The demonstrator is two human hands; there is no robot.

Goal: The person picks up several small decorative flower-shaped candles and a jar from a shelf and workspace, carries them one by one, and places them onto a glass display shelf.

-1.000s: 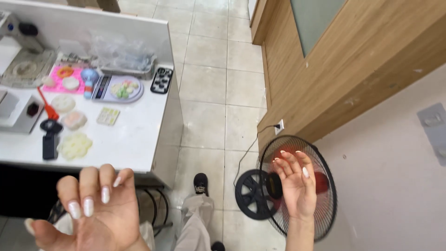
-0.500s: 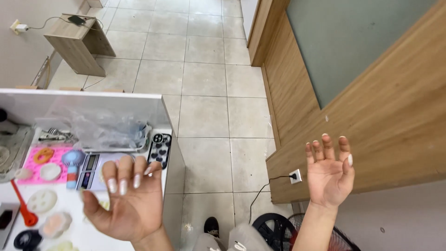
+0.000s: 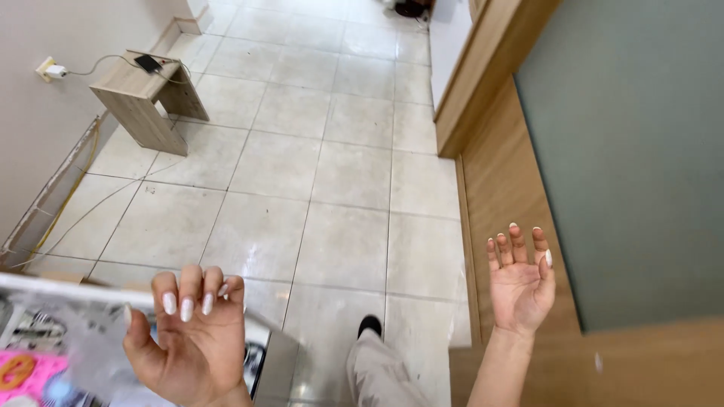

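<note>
Both hands have risen palm-up, left hand (image 3: 188,339) curled above the tabletop (image 3: 45,290) corner, right hand (image 3: 520,279) spread, each grip empty, the fan gone from view.

Floor: I see pale glossy square tiles (image 3: 332,173) with thin grey joints.
On the floor, far left: a small light wooden side stand (image 3: 143,98) by the wall, a flat black device (image 3: 148,63) on top.
Along the left wall: thin cables (image 3: 72,188) trail on the tiles.
Table: I make out a white table (image 3: 275,362) corner, lower left.
On the table: a pink tray (image 3: 23,373) and crinkled clear plastic (image 3: 83,332), blurred.
</note>
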